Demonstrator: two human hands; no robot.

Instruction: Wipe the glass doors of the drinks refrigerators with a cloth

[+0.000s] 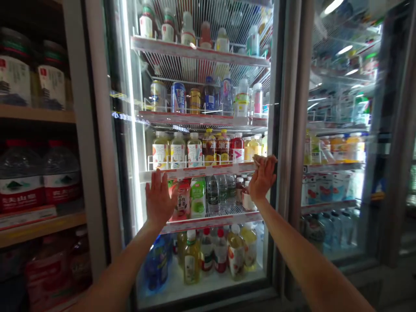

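A lit drinks cooler stands in front of me behind a glass door (208, 173) that carries faint reflections. My left hand (159, 197) is raised with its palm toward the glass and its fingers stretched out. It holds nothing; red and green drink bottles (197, 197) show just to its right, behind the door. Near the door's right frame (287, 130), my right hand (262, 180) presses a crumpled pale cloth (264, 159) to the glass, fingers bent over it. Part of the cloth is hidden under the hand.
Inside the cooler, wire shelves (201, 47) hold bottles and cans (178, 97). At left, an open wooden shelf (39, 116) carries jars and large water bottles (61, 173). Another glass-fronted cooler (334, 167) with drinks stands at right.
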